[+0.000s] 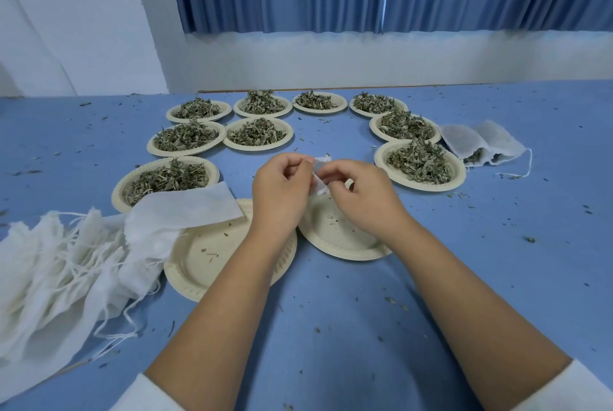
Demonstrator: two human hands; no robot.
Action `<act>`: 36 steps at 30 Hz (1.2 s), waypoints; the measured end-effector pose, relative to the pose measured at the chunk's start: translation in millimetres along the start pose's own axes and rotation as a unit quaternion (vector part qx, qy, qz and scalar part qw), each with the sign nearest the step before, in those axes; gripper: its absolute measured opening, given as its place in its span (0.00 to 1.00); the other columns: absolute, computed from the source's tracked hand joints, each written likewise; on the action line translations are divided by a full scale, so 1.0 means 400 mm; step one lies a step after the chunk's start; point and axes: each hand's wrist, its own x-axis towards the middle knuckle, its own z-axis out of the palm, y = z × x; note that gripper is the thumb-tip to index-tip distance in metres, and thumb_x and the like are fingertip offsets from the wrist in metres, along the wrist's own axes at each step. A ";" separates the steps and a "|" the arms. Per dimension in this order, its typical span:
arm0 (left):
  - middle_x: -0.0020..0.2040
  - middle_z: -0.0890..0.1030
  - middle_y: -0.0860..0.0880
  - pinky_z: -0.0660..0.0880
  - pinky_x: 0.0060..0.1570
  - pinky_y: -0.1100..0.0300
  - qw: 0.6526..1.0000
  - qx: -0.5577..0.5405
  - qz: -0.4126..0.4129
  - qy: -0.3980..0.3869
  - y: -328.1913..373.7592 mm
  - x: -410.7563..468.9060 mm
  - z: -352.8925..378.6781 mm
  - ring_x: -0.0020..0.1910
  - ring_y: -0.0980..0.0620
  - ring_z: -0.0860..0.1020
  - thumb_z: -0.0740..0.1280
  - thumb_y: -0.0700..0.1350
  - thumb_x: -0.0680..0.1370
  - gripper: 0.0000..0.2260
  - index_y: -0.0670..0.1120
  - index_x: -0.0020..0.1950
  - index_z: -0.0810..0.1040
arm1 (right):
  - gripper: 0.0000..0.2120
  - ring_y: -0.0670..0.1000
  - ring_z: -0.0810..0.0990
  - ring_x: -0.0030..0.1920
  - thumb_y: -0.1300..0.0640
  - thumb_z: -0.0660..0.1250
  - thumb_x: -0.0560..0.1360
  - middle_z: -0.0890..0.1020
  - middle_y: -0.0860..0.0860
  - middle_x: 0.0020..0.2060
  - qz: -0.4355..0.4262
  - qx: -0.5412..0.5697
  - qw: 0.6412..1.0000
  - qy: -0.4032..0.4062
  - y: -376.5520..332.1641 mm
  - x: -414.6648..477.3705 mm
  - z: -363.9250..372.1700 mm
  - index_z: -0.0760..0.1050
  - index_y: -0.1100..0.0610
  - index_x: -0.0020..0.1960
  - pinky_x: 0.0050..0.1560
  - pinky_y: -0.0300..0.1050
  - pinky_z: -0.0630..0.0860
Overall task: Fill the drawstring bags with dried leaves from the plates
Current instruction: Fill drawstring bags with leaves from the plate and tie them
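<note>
Right, I'm counting eleven paper plates on the blue table point(497, 244): nine are carrying heaps of dried leaves point(419, 161), and two are sitting almost bare, only flecks on them. I'm taking the bare plate point(345, 244) under the right hand point(361, 195) as my marker. The second bare plate point(205, 274) is lying just left of it. Six of the full plates point(428, 186) are spreading out beyond the marker and to its left, and three are curving away beyond it to the right. Two filled bags point(481, 142) are lying side by side further right, past those three, with leaves showing dark through the cloth. A loose pile of empty bags point(49, 271) is sprawling well to the marker's left; I'm not able to count them. One flat bag point(189, 208) is draping over the second bare plate's far rim.

The held bag point(320, 178) is hanging just above the marker's far edge, between both hands. It's looking small, white, thin and crumpled, mostly hidden by fingers. The left hand point(282, 191) and the right hand are each pinching it, fingers curled in against thumbs. I'm unable to tell whether anything is inside it.
</note>
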 end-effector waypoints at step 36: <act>0.29 0.80 0.56 0.80 0.53 0.48 0.999 0.046 0.002 -0.022 0.002 0.000 -0.002 0.36 0.58 0.79 0.67 0.44 0.79 0.06 0.49 0.44 0.81 | 0.04 0.42 0.76 0.33 0.60 0.72 0.74 0.84 0.49 0.33 0.075 0.089 0.993 -0.009 0.018 0.002 -0.032 0.85 0.56 0.42 0.37 0.40 0.73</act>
